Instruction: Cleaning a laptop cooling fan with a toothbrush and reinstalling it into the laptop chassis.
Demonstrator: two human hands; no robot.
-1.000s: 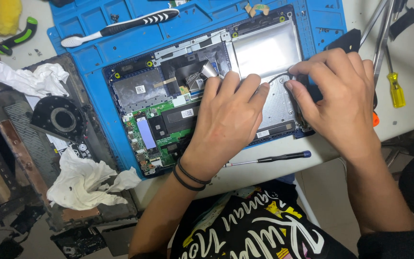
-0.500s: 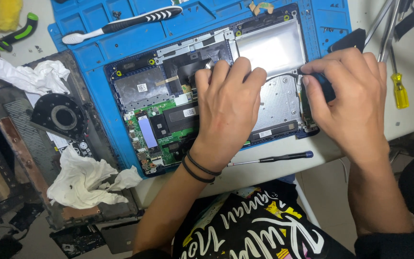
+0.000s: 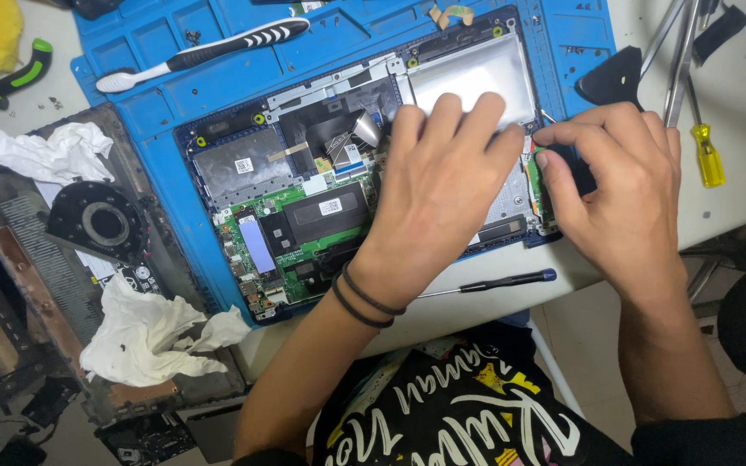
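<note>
Nearest me, a slim black screwdriver (image 3: 487, 282) lies on the white counter (image 3: 740, 185) just below the opened laptop (image 3: 364, 181), untouched. Above it, my left hand (image 3: 438, 185) lies flat, fingers spread, pressing on the laptop's inner frame near the silver battery plate (image 3: 472, 78); it grasps nothing, only steadies the chassis. My right hand (image 3: 619, 185) is curled at the laptop's right edge, thumb and forefinger pinched around a small dark part (image 3: 573, 168) beside the little green side board (image 3: 535, 185). I cannot tell just what that part is, as the fingers cover most of it.

I judge the step in hand to be work on that right-edge board, seating or freeing something small there. The next move calls for a fine, steady pinch from the right hand while the left keeps the laptop from sliding on the blue mat (image 3: 148, 86).

Left of the hands, the green mainboard (image 3: 291, 237) lies exposed. Farther out, a toothbrush (image 3: 205, 52) rests on the mat, a yellow-handled screwdriver (image 3: 708, 155) lies at right, and crumpled tissues (image 3: 144, 332) and a round fan (image 3: 97, 223) sit at left.
</note>
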